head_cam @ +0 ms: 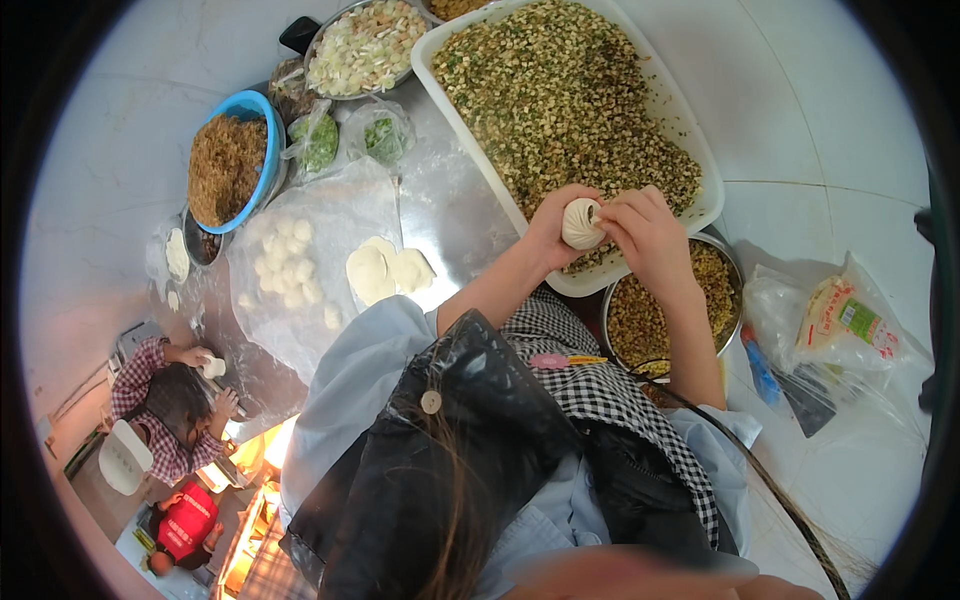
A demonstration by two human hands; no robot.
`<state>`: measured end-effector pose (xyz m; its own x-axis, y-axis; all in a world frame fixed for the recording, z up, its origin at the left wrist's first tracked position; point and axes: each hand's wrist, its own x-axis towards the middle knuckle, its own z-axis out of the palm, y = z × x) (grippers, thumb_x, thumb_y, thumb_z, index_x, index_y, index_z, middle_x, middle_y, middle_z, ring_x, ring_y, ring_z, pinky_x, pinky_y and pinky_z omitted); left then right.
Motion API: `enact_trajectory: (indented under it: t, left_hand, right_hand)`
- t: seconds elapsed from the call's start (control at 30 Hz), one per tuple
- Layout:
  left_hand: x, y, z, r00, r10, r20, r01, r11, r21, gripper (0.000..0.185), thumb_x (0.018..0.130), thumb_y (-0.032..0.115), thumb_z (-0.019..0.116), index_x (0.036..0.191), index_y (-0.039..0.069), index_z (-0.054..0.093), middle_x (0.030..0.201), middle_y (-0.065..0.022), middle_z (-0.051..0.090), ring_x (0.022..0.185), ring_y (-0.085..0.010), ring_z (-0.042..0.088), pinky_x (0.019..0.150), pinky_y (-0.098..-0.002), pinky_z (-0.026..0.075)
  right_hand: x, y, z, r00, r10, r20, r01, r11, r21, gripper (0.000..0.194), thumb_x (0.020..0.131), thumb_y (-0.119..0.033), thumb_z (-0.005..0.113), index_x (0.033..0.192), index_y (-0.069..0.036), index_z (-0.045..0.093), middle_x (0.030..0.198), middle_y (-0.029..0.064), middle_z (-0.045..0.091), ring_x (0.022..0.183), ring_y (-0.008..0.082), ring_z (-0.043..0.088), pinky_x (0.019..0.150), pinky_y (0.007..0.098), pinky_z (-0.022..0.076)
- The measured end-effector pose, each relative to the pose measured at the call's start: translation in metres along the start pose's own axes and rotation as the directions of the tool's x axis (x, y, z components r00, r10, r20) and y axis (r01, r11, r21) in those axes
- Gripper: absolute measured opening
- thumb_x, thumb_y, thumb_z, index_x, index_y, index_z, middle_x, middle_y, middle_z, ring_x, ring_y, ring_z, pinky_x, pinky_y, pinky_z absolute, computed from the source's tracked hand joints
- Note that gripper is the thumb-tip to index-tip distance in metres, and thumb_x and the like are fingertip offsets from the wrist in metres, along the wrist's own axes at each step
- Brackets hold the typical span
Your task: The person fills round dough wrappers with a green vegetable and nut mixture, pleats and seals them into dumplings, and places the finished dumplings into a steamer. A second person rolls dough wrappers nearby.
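Note:
A pleated dough bun (580, 226) rests in my left hand (553, 225), whose fingers curl around it. My right hand (646, 238) pinches the bun's dough edge, where a small opening shows dark filling. Both hands are over the near corner of a white plastic tub (686, 135) heaped with chopped, greenish-brown filling (562, 97). On the steel worktop (442, 191) to the left lie several flat dough wrappers (386, 270). Beyond them, small dough pieces (285, 259) are piled on a plastic sheet (330, 206).
A metal bowl of yellowish filling (626, 319) stands beneath my right forearm. Farther left are a blue basin (276, 142) of brown filling, bagged chopped greens (319, 142) and a pan of chopped scallions (367, 49). Plastic bags (847, 322) lie right. A co-worker (169, 405) handles dough; another person (184, 525) is behind.

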<state>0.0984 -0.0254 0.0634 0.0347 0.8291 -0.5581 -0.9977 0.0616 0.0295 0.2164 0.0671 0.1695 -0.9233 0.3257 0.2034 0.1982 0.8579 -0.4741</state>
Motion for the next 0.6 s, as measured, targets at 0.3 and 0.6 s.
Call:
enact_trajectory:
  t: [0.3, 0.6]
  left_hand:
    - [0.001, 0.006, 0.005, 0.993, -0.117, -0.004, 0.117, 0.990, 0.075, 0.017, 0.088, 0.024, 0.061, 0.089, 0.007, 0.064, 0.087, -0.0079, 0.066, 0.074, -0.0216, 0.066, 0.068, -0.0392, 0.060]
    - [-0.022, 0.024, 0.019, 0.969, 0.117, 0.219, -0.225, 0.787, 0.574, 0.045, 0.102, 0.048, 0.046, 0.105, 0.007, 0.064, 0.090, -0.0093, 0.068, 0.072, -0.0203, 0.070, 0.058, -0.0338, 0.061]
  right_hand:
    - [0.005, -0.007, -0.007, 0.996, -0.049, 0.078, 0.055, 0.995, -0.079, 0.018, 0.080, -0.010, 0.075, 0.095, -0.009, 0.066, 0.096, 0.0017, 0.063, 0.095, 0.0228, 0.061, 0.077, 0.0336, 0.0536]
    - [0.013, -0.012, -0.027, 0.998, -0.064, 0.004, 0.064, 0.990, -0.125, 0.016, 0.079, -0.010, 0.075, 0.092, -0.008, 0.066, 0.090, 0.0019, 0.062, 0.089, 0.0231, 0.060, 0.073, 0.0338, 0.0522]
